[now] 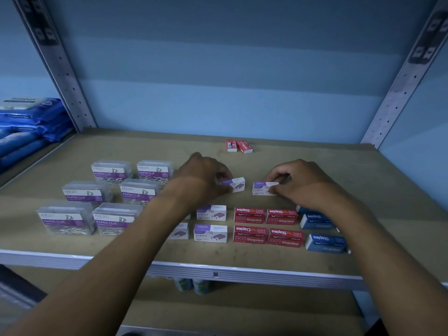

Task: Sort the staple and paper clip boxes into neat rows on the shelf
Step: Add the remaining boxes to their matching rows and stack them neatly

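While clip boxes [114, 190] and red [268, 226] and blue [323, 235] staple rows sit sorted on the shelf [218, 263], both hands are mid-placement: left hand [206, 177] fingers pinch one white box [234, 185], right hand [297, 181] fingers pinch another [263, 188]. Next: line them up behind the white rows, then fetch the two loose red boxes [238, 145].

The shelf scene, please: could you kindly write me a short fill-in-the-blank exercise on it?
1. Each hand, left hand and right hand, holds a white-and-purple box of ____.
2. The clear paper clip boxes number ____.
3. The two stray boxes near the back of the shelf are ____ in colour.

Missing words: staples; six; red
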Demonstrator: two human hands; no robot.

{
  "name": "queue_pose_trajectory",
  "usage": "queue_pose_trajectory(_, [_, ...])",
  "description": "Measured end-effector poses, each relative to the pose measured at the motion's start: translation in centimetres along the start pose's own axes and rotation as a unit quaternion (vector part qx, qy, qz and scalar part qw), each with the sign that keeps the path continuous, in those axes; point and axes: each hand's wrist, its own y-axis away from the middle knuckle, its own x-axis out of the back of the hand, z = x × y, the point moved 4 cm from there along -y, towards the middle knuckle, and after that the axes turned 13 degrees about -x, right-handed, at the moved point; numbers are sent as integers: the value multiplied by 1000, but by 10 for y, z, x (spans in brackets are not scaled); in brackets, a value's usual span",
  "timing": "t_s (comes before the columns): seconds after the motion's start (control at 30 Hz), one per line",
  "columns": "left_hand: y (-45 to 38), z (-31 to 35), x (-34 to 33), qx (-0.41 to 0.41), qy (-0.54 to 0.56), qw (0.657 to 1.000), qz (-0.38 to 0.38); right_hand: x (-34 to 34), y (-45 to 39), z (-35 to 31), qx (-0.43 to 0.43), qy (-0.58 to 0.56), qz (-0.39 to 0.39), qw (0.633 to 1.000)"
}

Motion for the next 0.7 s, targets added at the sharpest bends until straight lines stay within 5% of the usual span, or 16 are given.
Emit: queue_pose_trajectory(0.7, [46, -26, 49, 57, -183, 981, -40, -39, 16, -57, 67, -34, -46, 996])
